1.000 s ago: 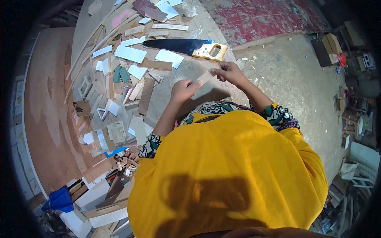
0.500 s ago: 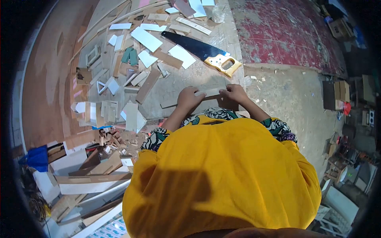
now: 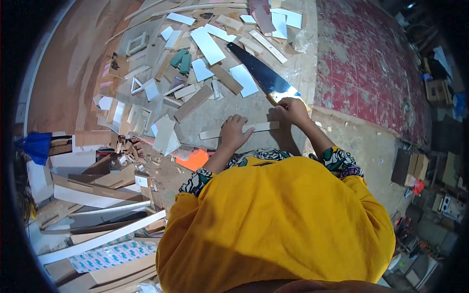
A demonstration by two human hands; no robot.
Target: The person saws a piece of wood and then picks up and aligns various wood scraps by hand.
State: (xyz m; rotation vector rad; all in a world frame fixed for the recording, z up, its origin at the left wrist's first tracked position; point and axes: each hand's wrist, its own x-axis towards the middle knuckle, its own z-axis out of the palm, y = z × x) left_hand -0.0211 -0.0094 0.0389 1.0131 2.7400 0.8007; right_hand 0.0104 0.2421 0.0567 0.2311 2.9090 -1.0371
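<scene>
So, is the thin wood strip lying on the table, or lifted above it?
Lying on the table: the wood strip looks flat against it, no gap visible beneath, with the left hand spread across its middle.

Head-worn view, forward and down

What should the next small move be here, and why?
Probably lift the saw with the right hand and bring its blade toward the wooden strip. The right hand is at the saw's near end, the left hand lies over the strip on the work surface, and the blade lies apart from the strip. Whether the right fingers grip is hard to tell.
</scene>
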